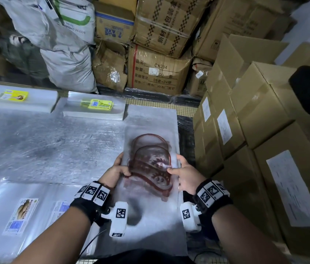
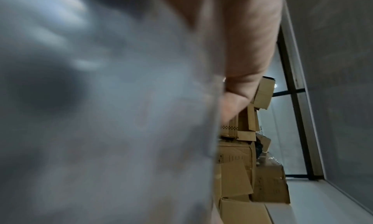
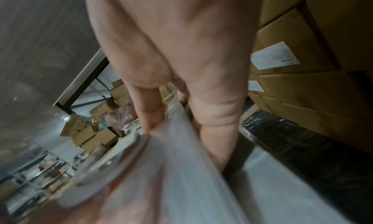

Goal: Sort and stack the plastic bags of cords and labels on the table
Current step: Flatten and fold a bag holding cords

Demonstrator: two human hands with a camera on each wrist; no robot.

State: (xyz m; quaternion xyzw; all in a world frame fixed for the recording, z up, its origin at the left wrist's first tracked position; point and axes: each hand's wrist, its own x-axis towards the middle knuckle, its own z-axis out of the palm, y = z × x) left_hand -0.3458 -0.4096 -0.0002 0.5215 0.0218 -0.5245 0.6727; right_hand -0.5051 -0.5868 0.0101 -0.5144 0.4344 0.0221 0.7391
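Note:
A clear plastic bag (image 1: 150, 141) with dark red cords (image 1: 148, 161) inside lies lengthwise near the table's right edge. My left hand (image 1: 117, 171) grips the bag's left side, thumb on top. On the right side, my right hand (image 1: 183, 173) pinches it between thumb and fingers. The left wrist view is filled with blurred plastic (image 2: 101, 115) beside my left hand (image 2: 238, 90). The right wrist view shows my right hand (image 3: 173, 109) closing on the bag's edge (image 3: 171, 147). Two stacks of clear bags with yellow labels (image 1: 97, 104) (image 1: 14, 95) sit at the table's back.
A flat pile of clear bags with printed labels (image 1: 24, 212) lies at the front left. The metal table (image 1: 45, 145) stretches left. Cardboard boxes (image 1: 255, 115) stand close on the right, with more boxes (image 1: 160, 71) and grey sacks (image 1: 66, 60) behind the table.

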